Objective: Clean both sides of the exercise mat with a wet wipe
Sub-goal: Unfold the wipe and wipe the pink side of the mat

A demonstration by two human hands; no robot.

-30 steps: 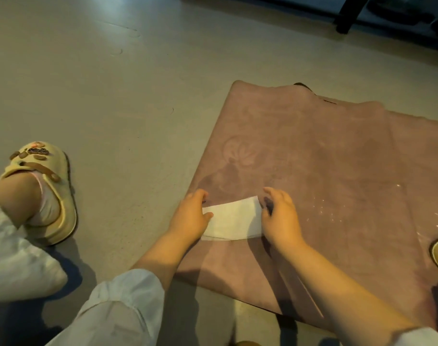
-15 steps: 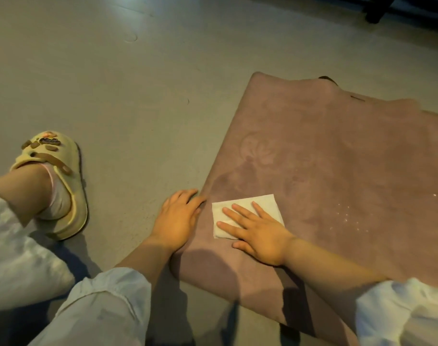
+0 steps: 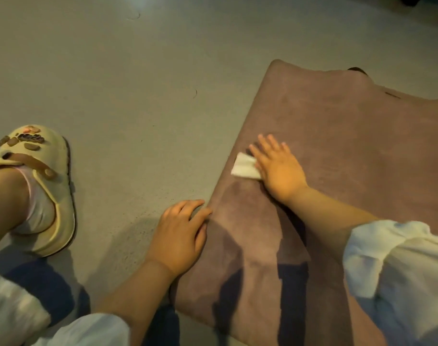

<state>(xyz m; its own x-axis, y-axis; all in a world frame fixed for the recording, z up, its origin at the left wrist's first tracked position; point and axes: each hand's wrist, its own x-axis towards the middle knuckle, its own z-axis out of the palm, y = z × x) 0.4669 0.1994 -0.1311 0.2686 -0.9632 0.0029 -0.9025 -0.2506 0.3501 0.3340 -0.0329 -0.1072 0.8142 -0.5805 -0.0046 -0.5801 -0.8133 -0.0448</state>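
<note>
A mauve exercise mat (image 3: 350, 136) lies flat on the floor at the right. On it, near its left edge, is a folded white wet wipe (image 3: 244, 166). My right hand (image 3: 278, 168) lies flat on the wipe with straight, spread fingers and presses it onto the mat; part of the wipe is hidden under the palm. My left hand (image 3: 180, 236) rests on the floor at the mat's left edge, its fingers loosely bent and its fingertips touching the edge, holding nothing. A darker damp streak runs on the mat below the wipe.
Grey floor (image 3: 138, 83) spreads to the left and behind the mat. My left foot in a cream clog with charms (image 3: 45, 186) stands at the far left. A dark object (image 3: 357, 69) peeks out behind the mat's far edge.
My left hand let go of the wipe and settled at the mat's edge. My right hand flattened on the wipe and pushed it away from me along the mat's left edge.
</note>
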